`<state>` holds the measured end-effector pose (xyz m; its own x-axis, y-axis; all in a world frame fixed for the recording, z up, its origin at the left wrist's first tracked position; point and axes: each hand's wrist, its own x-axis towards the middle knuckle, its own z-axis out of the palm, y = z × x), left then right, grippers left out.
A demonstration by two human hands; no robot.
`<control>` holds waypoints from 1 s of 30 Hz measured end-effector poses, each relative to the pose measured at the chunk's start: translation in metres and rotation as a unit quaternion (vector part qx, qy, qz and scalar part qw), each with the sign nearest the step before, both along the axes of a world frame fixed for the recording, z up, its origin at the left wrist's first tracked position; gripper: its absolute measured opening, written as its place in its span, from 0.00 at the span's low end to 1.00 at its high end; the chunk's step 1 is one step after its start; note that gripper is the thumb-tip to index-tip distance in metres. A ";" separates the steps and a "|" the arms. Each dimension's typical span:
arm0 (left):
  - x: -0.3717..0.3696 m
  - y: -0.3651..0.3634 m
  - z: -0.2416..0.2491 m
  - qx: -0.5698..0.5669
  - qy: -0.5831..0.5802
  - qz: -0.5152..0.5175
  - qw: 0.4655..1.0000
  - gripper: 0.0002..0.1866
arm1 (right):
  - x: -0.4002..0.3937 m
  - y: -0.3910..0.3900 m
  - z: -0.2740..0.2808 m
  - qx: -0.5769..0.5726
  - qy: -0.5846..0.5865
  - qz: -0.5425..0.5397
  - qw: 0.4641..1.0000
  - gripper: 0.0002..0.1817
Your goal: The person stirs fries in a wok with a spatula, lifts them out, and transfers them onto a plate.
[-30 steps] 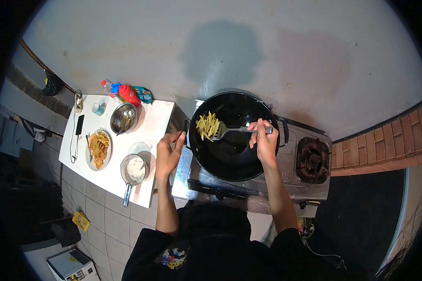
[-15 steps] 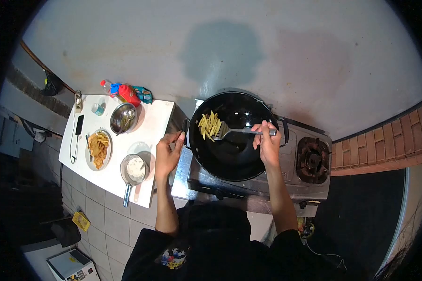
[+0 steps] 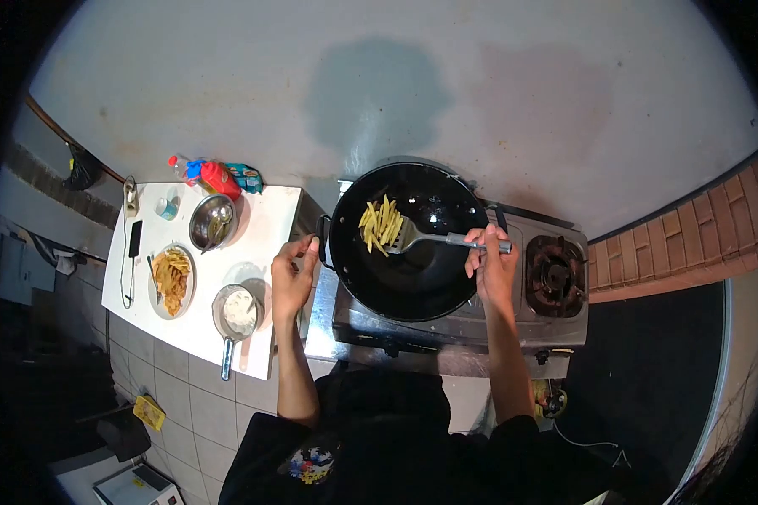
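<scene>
My right hand (image 3: 492, 263) is wrapped round the grey handle of a metal spatula (image 3: 434, 238). The spatula's blade touches pale yellow fries (image 3: 381, 223) on the left side of a large black wok (image 3: 413, 290), which sits on the stove. Beside the wok's left handle (image 3: 324, 241) is my left hand (image 3: 293, 273), its fingers curled and thumb up near that handle. Whether the fingertips pinch the handle is too small to tell.
On the white table (image 3: 261, 202) at left are a plate of fried food (image 3: 173, 282), a steel bowl (image 3: 213, 222), a pot with white contents (image 3: 237, 311), a phone (image 3: 136, 239) and a red package (image 3: 220, 179). A bare burner (image 3: 556, 276) lies right of the wok.
My right hand and the spatula's handle end have shifted slightly right and down relative to the wok. The whole view has moved a little, carrying table and stove leftward.
</scene>
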<state>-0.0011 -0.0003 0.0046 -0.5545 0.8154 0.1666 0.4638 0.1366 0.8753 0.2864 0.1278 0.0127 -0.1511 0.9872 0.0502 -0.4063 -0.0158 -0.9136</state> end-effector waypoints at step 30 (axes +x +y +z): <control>0.054 -0.162 0.003 0.008 -0.132 0.173 0.976 0.13 | 0.004 -0.019 0.023 0.024 0.020 0.005 1.000 0.15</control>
<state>0.0531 -0.1624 0.0081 -0.8219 0.5695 -0.0088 0.1498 0.2310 0.9614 0.2906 0.1084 0.0358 -0.1571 0.9822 0.1030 -0.4416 0.0235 -0.8969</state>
